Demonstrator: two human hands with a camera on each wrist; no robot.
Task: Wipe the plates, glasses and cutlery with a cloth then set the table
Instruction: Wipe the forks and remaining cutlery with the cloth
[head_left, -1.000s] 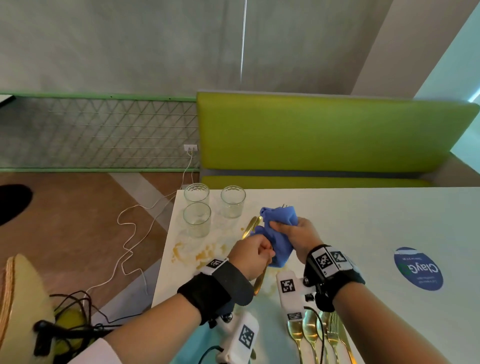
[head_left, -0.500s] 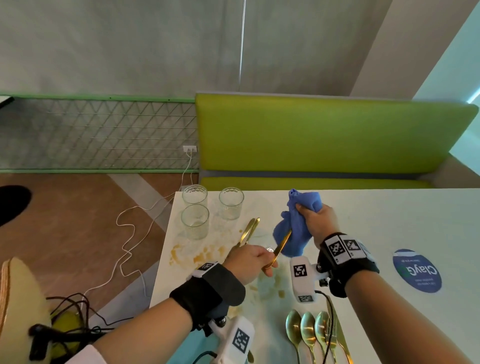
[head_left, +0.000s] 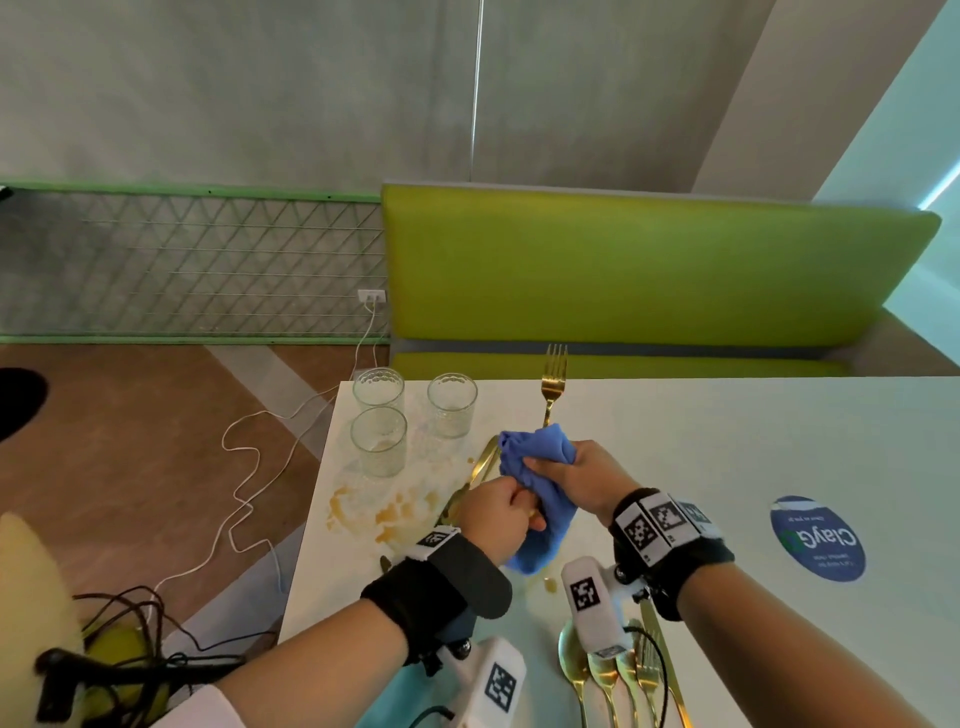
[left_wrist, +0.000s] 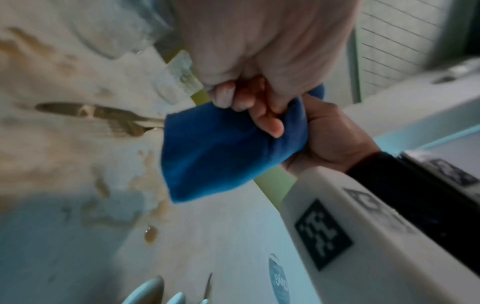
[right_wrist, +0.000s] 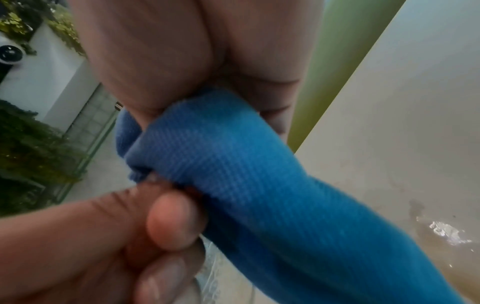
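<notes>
A gold fork (head_left: 554, 382) stands tilted, tines up, above the white table (head_left: 727, 441). My left hand (head_left: 519, 512) grips its handle end from below. My right hand (head_left: 545, 465) grips a blue cloth (head_left: 540, 447) wrapped round the fork's shaft, just above the left hand. In the left wrist view the cloth (left_wrist: 215, 156) hangs below both hands. In the right wrist view the cloth (right_wrist: 246, 174) fills the middle and hides the shaft. Three glasses (head_left: 379, 441) stand at the table's far left corner. More gold cutlery (head_left: 480, 462) lies on the table behind my left hand.
Yellow-brown spill stains (head_left: 384, 514) cover the table's left part near the glasses. Gold spoons and a fork (head_left: 613, 675) lie at the near edge under my right wrist. A blue round sticker (head_left: 818, 538) sits to the right. A green bench (head_left: 649, 270) runs behind the table.
My right hand came back down and left with the cloth, closing it round the fork just above my left hand. The fork now points up, tines clear of the cloth.
</notes>
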